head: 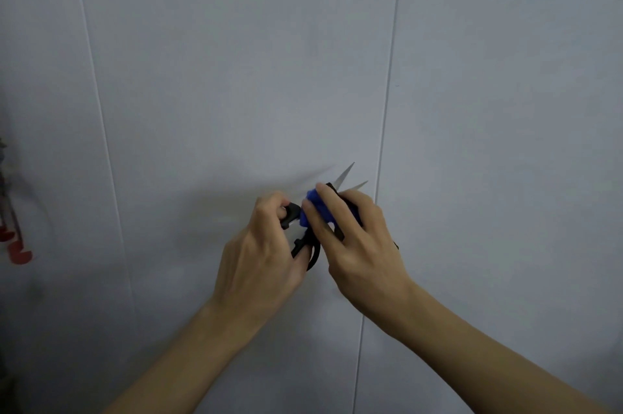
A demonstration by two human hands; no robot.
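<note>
A pair of black-handled scissors sits between both hands at the middle of the view, its two silver blades spread apart and pointing up and to the right. My left hand grips the black handle loops, with fingers curled through them. My right hand holds a small blue piece of cloth or sponge against the scissors near the pivot, its fingers wrapped over the tool. Most of the handles and the pivot are hidden by my fingers.
A pale grey-white surface fills the view, crossed by thin seams on the left and right. At the far left edge are some red and dark shapes, blurred.
</note>
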